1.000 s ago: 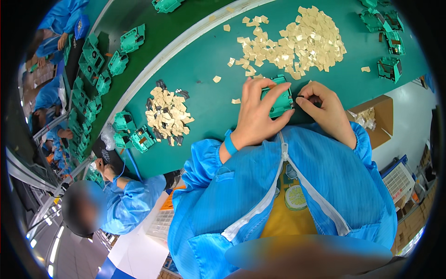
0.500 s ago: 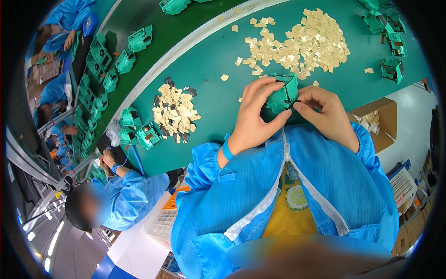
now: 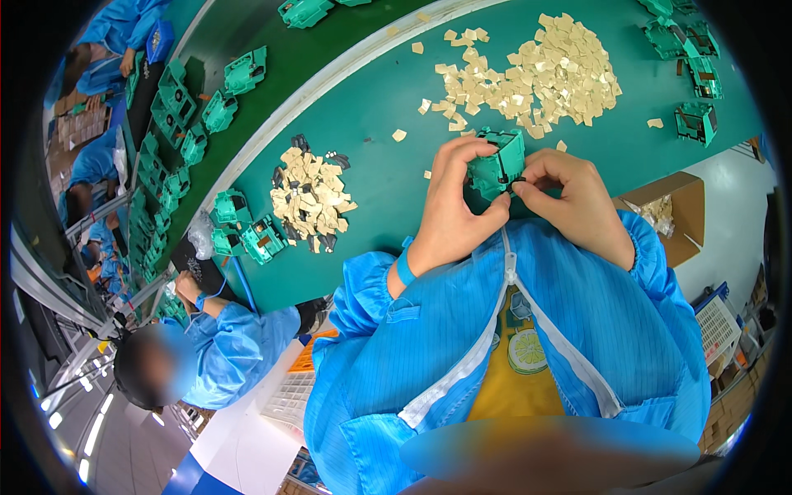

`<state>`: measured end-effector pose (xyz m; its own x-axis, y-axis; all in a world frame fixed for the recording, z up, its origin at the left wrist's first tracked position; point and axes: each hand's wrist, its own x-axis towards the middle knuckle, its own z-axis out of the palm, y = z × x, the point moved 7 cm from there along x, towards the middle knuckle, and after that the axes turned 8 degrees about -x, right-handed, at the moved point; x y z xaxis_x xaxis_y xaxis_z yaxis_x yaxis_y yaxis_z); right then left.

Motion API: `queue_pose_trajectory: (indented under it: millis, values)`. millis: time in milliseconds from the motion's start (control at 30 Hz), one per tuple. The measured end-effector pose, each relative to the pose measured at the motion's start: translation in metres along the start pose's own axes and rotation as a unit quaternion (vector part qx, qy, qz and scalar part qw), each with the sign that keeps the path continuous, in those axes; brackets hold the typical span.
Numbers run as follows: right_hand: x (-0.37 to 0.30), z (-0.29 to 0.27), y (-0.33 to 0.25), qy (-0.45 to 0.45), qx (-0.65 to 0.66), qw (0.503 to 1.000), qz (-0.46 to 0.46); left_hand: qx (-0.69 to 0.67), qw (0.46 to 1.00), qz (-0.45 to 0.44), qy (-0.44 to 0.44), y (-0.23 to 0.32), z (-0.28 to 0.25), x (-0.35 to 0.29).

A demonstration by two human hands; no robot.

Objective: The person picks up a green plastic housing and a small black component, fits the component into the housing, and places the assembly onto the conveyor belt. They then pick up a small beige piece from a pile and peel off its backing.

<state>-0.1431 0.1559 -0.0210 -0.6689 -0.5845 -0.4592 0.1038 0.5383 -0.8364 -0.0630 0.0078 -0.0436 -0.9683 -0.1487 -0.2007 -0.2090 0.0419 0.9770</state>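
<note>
Held up above the green table is a green plastic housing [image 3: 505, 157] with dark inner parts. My left hand [image 3: 450, 198] is closed around its left side, fingers over the top and thumb at the near edge. At the housing's near right corner, my right hand [image 3: 582, 198] pinches a small black piece [image 3: 516, 183] between thumb and forefinger. That piece touches the housing; its exact shape is mostly hidden by my fingertips. A blue band circles my left wrist.
A big heap of cream-coloured flat chips [image 3: 569, 74] lies beyond my hands. To the left is a mixed pile of cream and black bits [image 3: 312, 198]. Green housings [image 3: 697, 124] stand far right, others [image 3: 262, 239] at left. A conveyor [image 3: 280, 66] carries more. A co-worker [image 3: 239, 355] sits left.
Both my hands and the housing have shifted slightly left, the grip unchanged. Housings on the conveyor have moved a little to the left. The co-worker's hands have changed position slightly.
</note>
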Motion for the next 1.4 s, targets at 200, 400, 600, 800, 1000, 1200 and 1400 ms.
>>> queue_pose_trajectory:
  millis: [200, 400, 600, 800, 1000, 1200, 1400]
  values:
    - [0.001, 0.003, 0.0, 0.004, -0.008, 1.0, -0.014, 0.002, 1.0, 0.001, 0.003, -0.001, 0.0, 0.0]
    - [0.003, 0.003, 0.007, -0.02, -0.002, 0.999, 0.029, 0.0, 1.0, 0.006, 0.008, 0.0, -0.001, 0.002]
    - [0.012, 0.004, 0.025, -0.083, 0.251, 0.962, 0.066, -0.077, 0.997, -0.016, -0.028, 0.011, -0.005, 0.004]
    - [0.03, -0.001, 0.003, -0.033, 0.286, 0.957, 0.025, 0.119, 0.982, 0.147, 0.0, 0.04, -0.015, 0.025]
    - [0.132, -0.083, -0.018, 0.061, 0.097, 0.99, -0.083, 0.144, 0.962, 0.193, 0.128, 0.076, -0.052, 0.016]
    - [0.316, -0.214, 0.063, 0.197, 0.1, 0.974, -0.057, 0.221, 0.931, 0.08, 0.28, 0.038, -0.144, -0.023]
    - [0.329, -0.209, 0.051, 0.257, -0.092, 0.962, -0.008, 0.308, 0.896, -0.004, 0.318, -0.009, -0.191, -0.077]
